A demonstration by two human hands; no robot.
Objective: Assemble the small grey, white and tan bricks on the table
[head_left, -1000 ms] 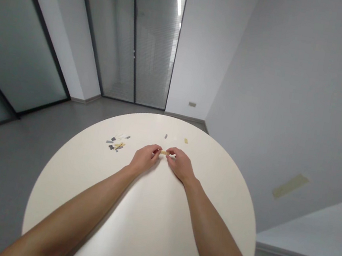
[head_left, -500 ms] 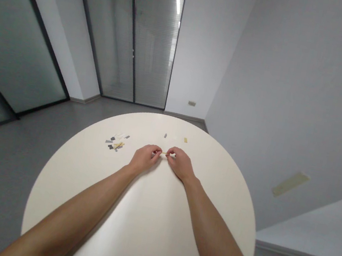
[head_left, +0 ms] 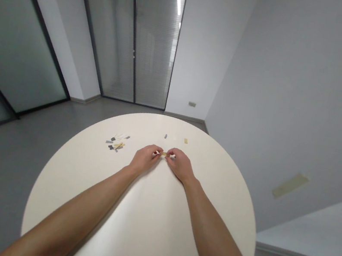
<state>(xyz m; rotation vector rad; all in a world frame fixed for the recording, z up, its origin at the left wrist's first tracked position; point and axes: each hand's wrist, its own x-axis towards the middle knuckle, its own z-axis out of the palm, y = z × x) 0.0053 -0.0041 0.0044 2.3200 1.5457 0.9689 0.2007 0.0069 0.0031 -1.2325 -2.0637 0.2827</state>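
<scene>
Between my two hands is a small flat yellow piece (head_left: 164,153), too small to name exactly. My left hand (head_left: 146,157) pinches its left end between thumb and fingers. Its right end is in the pinch of my right hand (head_left: 180,163). The fingertips hide both ends. Just beyond my hands, a small grey piece (head_left: 165,136) and a yellow piece (head_left: 186,141) lie apart on the white round table (head_left: 154,230). To the left of my left hand is a loose pile of small yellow, grey, black and white pieces (head_left: 118,144).
The table's curved far edge (head_left: 160,115) lies past the loose pieces. Behind it stand a glass door with a dark frame (head_left: 131,51) and a pale wall (head_left: 203,54). A second wall (head_left: 293,100) runs along the right side.
The yellow piece between my fingers has tilted, and more of its flat face shows now. Both hands stay in nearly the same place.
</scene>
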